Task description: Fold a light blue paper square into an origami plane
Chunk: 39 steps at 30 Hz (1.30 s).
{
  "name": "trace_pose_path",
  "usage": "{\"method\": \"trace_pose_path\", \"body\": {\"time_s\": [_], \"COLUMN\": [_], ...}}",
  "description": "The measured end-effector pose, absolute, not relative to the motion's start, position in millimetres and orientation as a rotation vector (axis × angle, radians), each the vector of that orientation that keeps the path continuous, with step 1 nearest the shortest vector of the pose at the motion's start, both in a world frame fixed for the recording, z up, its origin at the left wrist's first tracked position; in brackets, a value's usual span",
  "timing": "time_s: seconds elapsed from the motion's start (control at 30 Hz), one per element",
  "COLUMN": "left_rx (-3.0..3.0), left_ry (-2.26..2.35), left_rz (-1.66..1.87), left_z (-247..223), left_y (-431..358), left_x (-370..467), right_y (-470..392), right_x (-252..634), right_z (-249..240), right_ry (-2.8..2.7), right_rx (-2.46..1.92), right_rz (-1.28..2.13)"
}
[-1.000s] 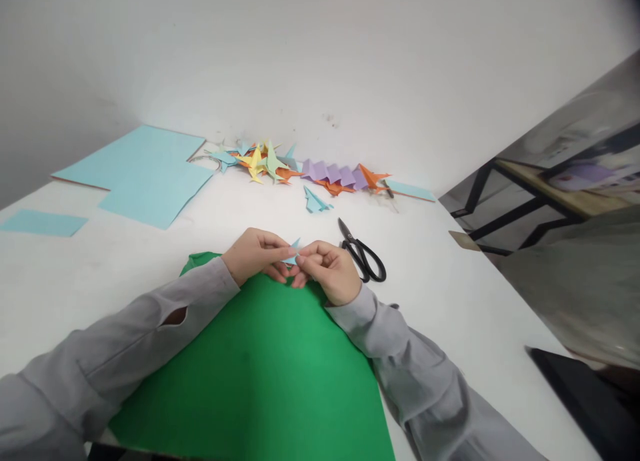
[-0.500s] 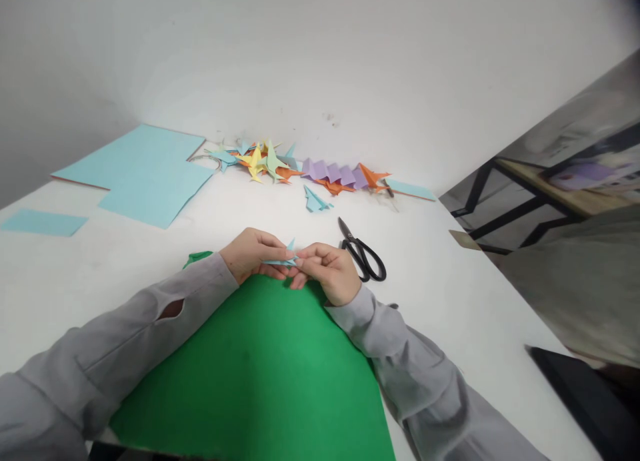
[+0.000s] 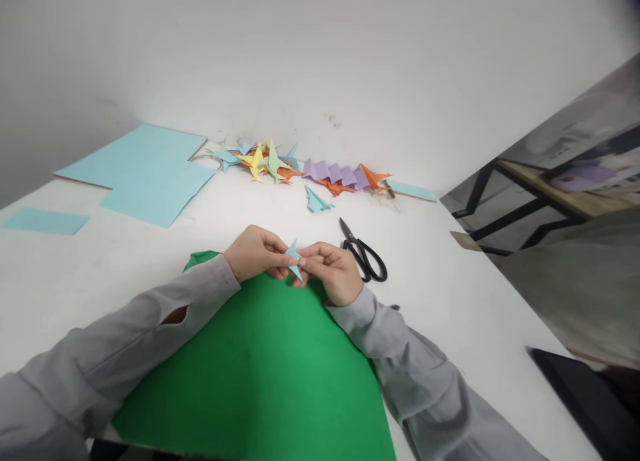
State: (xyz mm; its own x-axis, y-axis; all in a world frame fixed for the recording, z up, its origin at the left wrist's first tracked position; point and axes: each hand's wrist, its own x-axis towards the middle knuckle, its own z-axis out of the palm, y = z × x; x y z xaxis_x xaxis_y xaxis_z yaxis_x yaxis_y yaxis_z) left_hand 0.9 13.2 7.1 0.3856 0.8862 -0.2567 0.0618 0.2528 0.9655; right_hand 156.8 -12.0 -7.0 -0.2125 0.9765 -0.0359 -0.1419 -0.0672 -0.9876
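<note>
Between my two hands is a small light-blue folded paper piece (image 3: 294,253), with one point sticking up and another pointing down. My left hand (image 3: 257,253) pinches it from the left with thumb and fingers. From the right, my right hand (image 3: 333,269) pinches its other side. Both hands are just above the upper part of a green cloth (image 3: 260,367). Close to the right hand, black-handled scissors (image 3: 365,253) lie on the white table (image 3: 435,281). Behind the hands sits a light-blue folded paper piece (image 3: 317,200).
Large light-blue paper sheets (image 3: 145,164) and a smaller blue strip (image 3: 47,221) lie at the left. Along the wall is a pile of colourful folded paper figures (image 3: 265,162), beside a purple pleated paper (image 3: 335,173). A dark flat object (image 3: 570,387) is at the right edge.
The blue folded paper has been turned between my fingers: its lower point, which lay toward the left, now points down. My left hand's grip has shifted slightly.
</note>
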Motion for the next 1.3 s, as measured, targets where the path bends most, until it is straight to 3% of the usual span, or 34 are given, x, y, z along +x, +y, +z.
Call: {"method": "trace_pose_path", "body": {"time_s": [1.3], "left_rx": [1.055], "left_ry": [0.883], "left_rz": [0.812], "left_z": [17.1], "left_y": [11.3], "left_x": [-4.5], "right_y": [-5.5], "right_x": [158.3], "right_z": [-12.6], "right_ry": [-1.103], "right_rx": [-0.944], "right_rz": [1.485]}}
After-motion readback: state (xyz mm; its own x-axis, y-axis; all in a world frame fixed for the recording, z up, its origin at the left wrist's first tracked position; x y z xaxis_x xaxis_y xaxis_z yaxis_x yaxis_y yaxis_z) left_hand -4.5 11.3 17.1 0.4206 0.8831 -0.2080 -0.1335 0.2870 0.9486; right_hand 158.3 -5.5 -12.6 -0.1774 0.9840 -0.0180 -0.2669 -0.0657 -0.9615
